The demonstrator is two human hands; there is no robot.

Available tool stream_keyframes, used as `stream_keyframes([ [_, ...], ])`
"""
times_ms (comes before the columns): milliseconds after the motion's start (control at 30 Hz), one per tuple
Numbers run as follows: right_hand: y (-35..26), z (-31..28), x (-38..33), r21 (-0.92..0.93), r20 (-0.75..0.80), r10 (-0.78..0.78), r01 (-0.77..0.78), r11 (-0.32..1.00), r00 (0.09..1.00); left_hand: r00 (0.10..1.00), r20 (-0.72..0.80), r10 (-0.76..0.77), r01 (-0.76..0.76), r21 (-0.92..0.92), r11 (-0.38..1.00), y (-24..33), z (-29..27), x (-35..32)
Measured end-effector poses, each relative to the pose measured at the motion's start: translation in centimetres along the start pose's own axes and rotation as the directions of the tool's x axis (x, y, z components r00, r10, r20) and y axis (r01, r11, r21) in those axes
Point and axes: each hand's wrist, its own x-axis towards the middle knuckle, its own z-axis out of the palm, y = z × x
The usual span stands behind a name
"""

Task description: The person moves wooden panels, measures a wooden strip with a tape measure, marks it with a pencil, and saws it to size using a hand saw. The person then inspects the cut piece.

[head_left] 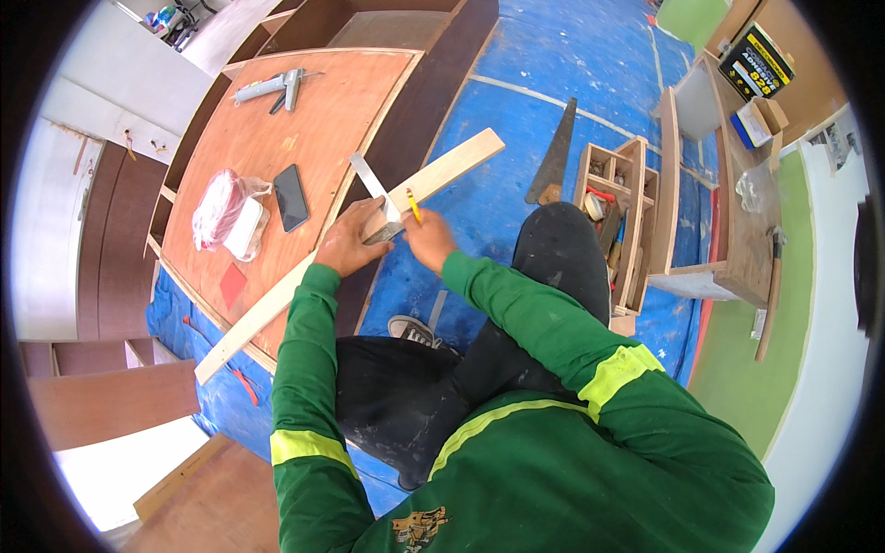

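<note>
A long pale wooden strip (464, 158) lies slantwise over the edge of the plywood panel, its far end jutting past it. My left hand (347, 240) is closed around the strip and the stock of a try square, pressing them together. The square's metal blade (371, 177) crosses the strip and sticks out beyond its far edge. Just to the right, my right hand (430, 241) pinches a yellow pencil (414, 206), its point down at the strip beside the square. Part of the square's stock is hidden under my left fingers.
On the plywood panel (318, 111) rest a caulking gun (277, 89), a phone (290, 198) and a plastic bag (221, 210). A handsaw (556, 152) and a wooden toolbox (636, 198) lie on the blue sheet (521, 51) at right. A hammer (771, 290) leans farther right.
</note>
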Motion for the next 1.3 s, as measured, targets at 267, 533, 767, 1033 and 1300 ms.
stream_keyframes([
  [267, -7.5, -6.5, 0.1, -0.031, -0.089, -0.116, 0.114, 0.993, 0.989, 0.998, 0.031, -0.057, 0.059, -0.052, 0.997, -0.8, -0.6, -0.6],
  [533, -5.7, -5.0, 0.3, 0.068, -0.022, -0.413, 0.414, 0.908, 0.910, 0.995, 0.063, -0.075, 0.077, -0.040, 0.996, -0.7, -1.0, -0.5],
  [767, -4.6, -4.0, 0.3, 0.009, 0.042, -0.406, 0.406, 0.914, 0.913, 0.997, 0.073, -0.040, 0.045, -0.066, 0.997, -0.9, -1.0, -0.7],
  [1033, -4.8, -4.3, -0.2, -0.028, 0.079, -0.414, 0.417, 0.909, 0.907, 0.996, 0.078, -0.038, 0.043, -0.056, 0.998, -1.1, -0.7, -0.5],
  [1300, -5.2, -4.3, -0.4, -0.063, 0.115, -0.459, 0.468, 0.882, 0.881, 0.999, 0.051, 0.009, -0.006, -0.057, 0.998, -1.8, -0.4, -0.6],
])
